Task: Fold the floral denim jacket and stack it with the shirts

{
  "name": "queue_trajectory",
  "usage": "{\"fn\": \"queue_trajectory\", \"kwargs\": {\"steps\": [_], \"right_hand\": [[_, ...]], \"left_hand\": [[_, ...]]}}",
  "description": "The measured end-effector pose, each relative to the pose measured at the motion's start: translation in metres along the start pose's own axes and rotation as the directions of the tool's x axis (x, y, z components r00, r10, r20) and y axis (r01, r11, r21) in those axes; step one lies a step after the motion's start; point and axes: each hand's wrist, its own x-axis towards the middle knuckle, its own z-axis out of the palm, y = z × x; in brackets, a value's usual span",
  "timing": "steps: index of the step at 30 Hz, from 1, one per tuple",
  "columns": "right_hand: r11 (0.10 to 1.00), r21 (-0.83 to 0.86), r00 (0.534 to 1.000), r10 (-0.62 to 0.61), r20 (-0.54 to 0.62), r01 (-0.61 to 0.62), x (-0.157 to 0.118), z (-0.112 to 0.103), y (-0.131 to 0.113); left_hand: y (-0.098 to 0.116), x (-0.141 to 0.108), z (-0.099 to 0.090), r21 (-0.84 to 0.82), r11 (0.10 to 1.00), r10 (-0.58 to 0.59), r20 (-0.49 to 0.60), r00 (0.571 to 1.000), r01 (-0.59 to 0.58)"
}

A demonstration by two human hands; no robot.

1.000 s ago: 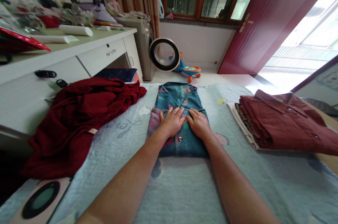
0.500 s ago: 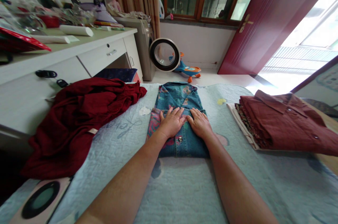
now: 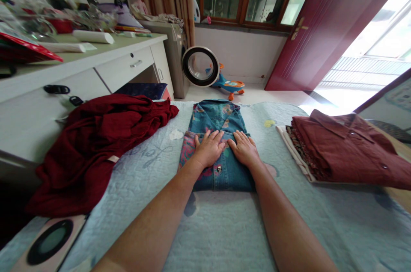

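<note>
A blue denim shirt [image 3: 221,180] with a pink floral print lies folded in the middle of the light-blue quilted cover [image 3: 224,229], its collar at the far end. My left hand [image 3: 209,149] rests flat on the folded-up part, fingers spread and pointing away from me. Beside it, my right hand [image 3: 244,148] lies flat on the same layer near its right edge. A metal button shows below and between the hands. Neither hand grips the cloth.
To the left lies a crumpled dark red garment [image 3: 96,135]. A folded stack with a rust-red shirt [image 3: 346,148] on top sits at the right. Beyond are a cluttered white desk [image 3: 128,56], a washing machine [image 3: 176,49] with its round door swung out, and a blue-orange ride-on toy [image 3: 229,84].
My right hand has shifted very slightly to the right on the denim shirt. My left hand and the garments stay where they were.
</note>
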Motion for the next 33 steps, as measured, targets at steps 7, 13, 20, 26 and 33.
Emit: {"fn": "queue_trajectory", "kwargs": {"steps": [7, 13, 20, 26, 33], "right_hand": [[1.0, -0.008, 0.999, 0.029, -0.015, -0.029, 0.0012, -0.0004, 0.0025], [0.999, -0.012, 0.999, 0.05, -0.005, -0.05, 0.004, 0.0008, 0.005], [0.996, -0.018, 0.996, 0.089, 0.006, -0.089, 0.0044, -0.0002, 0.0045], [0.992, -0.018, 0.992, 0.124, 0.002, -0.124, 0.0062, 0.0003, 0.0073], [0.991, -0.019, 0.991, 0.136, -0.017, -0.136, 0.0057, 0.0011, 0.0082]], "left_hand": [[0.0006, -0.0007, -0.0021, 0.006, 1.0, -0.001, 0.018, 1.0, 0.0], [0.0013, -0.0012, -0.0039, 0.012, 1.0, -0.002, 0.034, 0.999, 0.002], [0.0002, -0.0009, -0.0015, -0.003, 1.0, 0.005, 0.014, 1.0, -0.005], [0.0003, -0.0006, -0.0015, 0.021, 1.0, -0.001, 0.026, 1.0, 0.0], [-0.0016, 0.0001, 0.0007, 0.002, 1.0, 0.011, 0.006, 1.0, -0.011]]}}
